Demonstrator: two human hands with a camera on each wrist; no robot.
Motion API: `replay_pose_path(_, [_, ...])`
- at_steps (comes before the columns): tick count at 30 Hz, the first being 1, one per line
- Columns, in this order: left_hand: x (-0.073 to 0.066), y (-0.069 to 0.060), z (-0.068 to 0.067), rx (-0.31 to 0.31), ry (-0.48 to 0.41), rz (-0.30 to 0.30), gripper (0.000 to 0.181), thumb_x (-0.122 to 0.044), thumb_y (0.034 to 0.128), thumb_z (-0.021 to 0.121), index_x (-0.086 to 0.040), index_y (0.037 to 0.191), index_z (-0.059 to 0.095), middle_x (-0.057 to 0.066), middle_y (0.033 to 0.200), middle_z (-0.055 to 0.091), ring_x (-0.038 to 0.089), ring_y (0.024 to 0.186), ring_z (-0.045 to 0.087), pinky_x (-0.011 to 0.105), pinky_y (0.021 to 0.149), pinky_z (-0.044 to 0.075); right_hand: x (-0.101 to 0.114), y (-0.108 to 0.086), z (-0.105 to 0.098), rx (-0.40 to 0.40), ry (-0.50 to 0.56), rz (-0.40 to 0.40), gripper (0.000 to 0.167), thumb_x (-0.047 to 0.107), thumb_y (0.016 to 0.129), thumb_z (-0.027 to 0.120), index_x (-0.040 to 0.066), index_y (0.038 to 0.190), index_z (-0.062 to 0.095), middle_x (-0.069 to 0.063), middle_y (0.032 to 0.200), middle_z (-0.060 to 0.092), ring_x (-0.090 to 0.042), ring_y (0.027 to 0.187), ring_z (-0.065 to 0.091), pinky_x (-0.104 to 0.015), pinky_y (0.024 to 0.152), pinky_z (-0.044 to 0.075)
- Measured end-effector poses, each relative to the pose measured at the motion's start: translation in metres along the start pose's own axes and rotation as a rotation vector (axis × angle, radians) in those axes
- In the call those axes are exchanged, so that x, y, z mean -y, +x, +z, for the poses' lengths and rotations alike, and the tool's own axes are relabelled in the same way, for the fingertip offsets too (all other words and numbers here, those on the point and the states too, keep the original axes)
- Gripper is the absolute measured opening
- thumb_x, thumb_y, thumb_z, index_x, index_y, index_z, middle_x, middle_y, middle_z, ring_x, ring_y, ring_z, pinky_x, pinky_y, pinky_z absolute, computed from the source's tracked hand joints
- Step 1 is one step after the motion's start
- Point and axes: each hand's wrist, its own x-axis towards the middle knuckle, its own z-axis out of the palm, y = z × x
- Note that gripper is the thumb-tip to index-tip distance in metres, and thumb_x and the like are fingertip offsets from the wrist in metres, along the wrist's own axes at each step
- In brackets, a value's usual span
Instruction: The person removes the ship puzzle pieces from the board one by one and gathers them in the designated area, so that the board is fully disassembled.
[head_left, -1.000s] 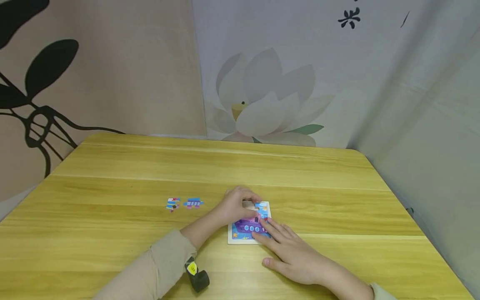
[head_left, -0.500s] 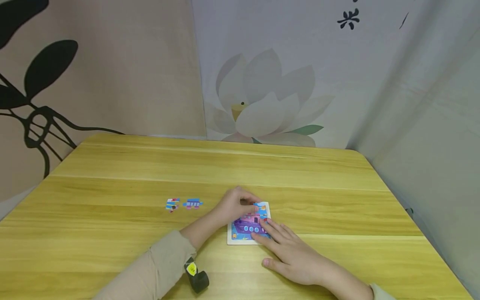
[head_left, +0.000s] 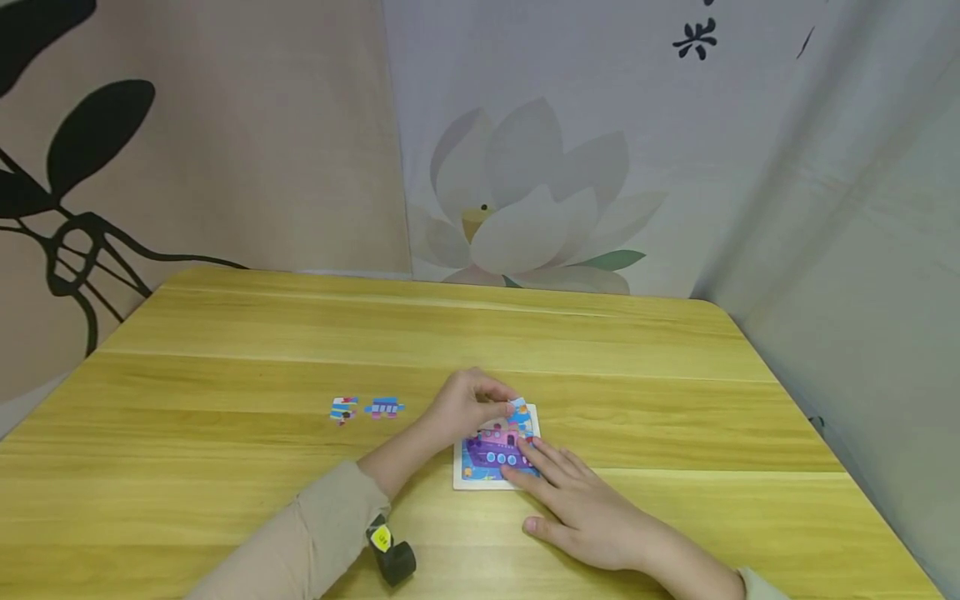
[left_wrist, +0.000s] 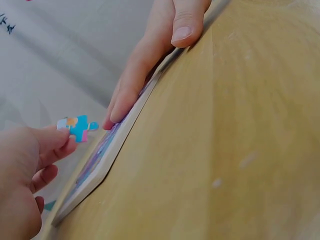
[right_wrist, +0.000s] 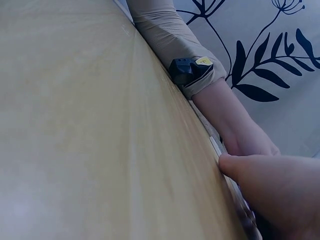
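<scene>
A small jigsaw puzzle with a purple and pink ship picture lies in a pale-rimmed tray (head_left: 487, 485) on the table. My left hand (head_left: 462, 405) is over its far left part, pinching a puzzle piece (left_wrist: 80, 129) between thumb and fingers. Blue with orange and pink patches, that piece is held clear of the tray in the left wrist view. My right hand (head_left: 588, 510) lies with its fingers extended onto the picture's right side. The right wrist view shows little of the tray, which is largely behind the right hand (right_wrist: 275, 187).
Two loose puzzle pieces lie left of the tray: a striped one (head_left: 343, 409) and a blue and purple one (head_left: 386, 407). A black wrist device (head_left: 393, 557) is strapped at the left sleeve. A printed curtain (head_left: 300, 133) hangs behind the table (head_left: 637, 358).
My left fingers have risen slightly at the tray's far edge, and the pinched piece now shows tilted up there. My right hand has stayed in place on the puzzle.
</scene>
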Motion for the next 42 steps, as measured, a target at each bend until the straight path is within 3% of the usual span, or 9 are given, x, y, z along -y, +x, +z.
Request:
replay_pose_path(8, [-0.007, -0.001, -0.015, -0.019, 0.039, 0.014, 0.01, -0.011, 0.0838, 0.074, -0.009, 0.093, 0.076, -0.006, 0.08, 0.062, 0.016, 0.078, 0.053, 0.03, 0.068, 0.047, 0.001, 0.002, -0.001, 0.007, -0.011, 0.002, 0.055, 0.049, 0.101, 0.035, 0.029, 0.152, 0.026, -0.003, 0.159, 0.007, -0.025, 0.144, 0.003, -0.052, 0.111, 0.011])
replay_pose_path(25, [-0.015, -0.009, -0.062, 0.081, 0.016, 0.005, 0.01, -0.007, 0.0858, 0.071, -0.007, 0.095, 0.076, -0.001, 0.085, 0.066, 0.02, 0.075, 0.05, 0.028, 0.06, 0.041, 0.001, 0.003, -0.003, 0.025, 0.0, 0.015, 0.056, 0.05, 0.101, 0.034, 0.029, 0.152, 0.025, -0.004, 0.159, 0.007, -0.025, 0.144, 0.003, -0.054, 0.111, 0.012])
replay_pose_path(31, [-0.013, -0.014, -0.077, 0.066, -0.011, -0.04, 0.01, -0.006, 0.0857, 0.071, -0.008, 0.094, 0.076, 0.001, 0.084, 0.066, 0.021, 0.073, 0.048, 0.027, 0.058, 0.039, 0.001, 0.002, -0.004, 0.025, 0.006, 0.016, 0.055, 0.05, 0.101, 0.034, 0.029, 0.152, 0.025, -0.003, 0.159, 0.006, -0.026, 0.144, 0.003, -0.054, 0.111, 0.011])
replay_pose_path(37, [-0.01, -0.023, -0.091, 0.076, -0.019, -0.145, 0.01, -0.01, 0.0877, 0.07, -0.011, 0.096, 0.076, 0.009, 0.08, 0.055, 0.014, 0.047, 0.035, 0.022, 0.04, 0.03, 0.0, 0.002, -0.003, 0.026, 0.01, 0.019, 0.055, 0.05, 0.101, 0.033, 0.029, 0.152, 0.026, -0.003, 0.159, 0.006, -0.026, 0.144, 0.003, -0.053, 0.111, 0.011])
replay_pose_path(42, [-0.003, -0.028, -0.097, 0.107, 0.006, -0.157, 0.01, -0.009, 0.0878, 0.07, -0.009, 0.096, 0.075, 0.009, 0.093, 0.062, 0.012, 0.043, 0.035, 0.021, 0.039, 0.033, -0.001, 0.001, -0.002, 0.021, 0.012, 0.021, 0.055, 0.05, 0.101, 0.033, 0.031, 0.152, 0.025, -0.003, 0.159, 0.006, -0.026, 0.144, 0.003, -0.053, 0.111, 0.011])
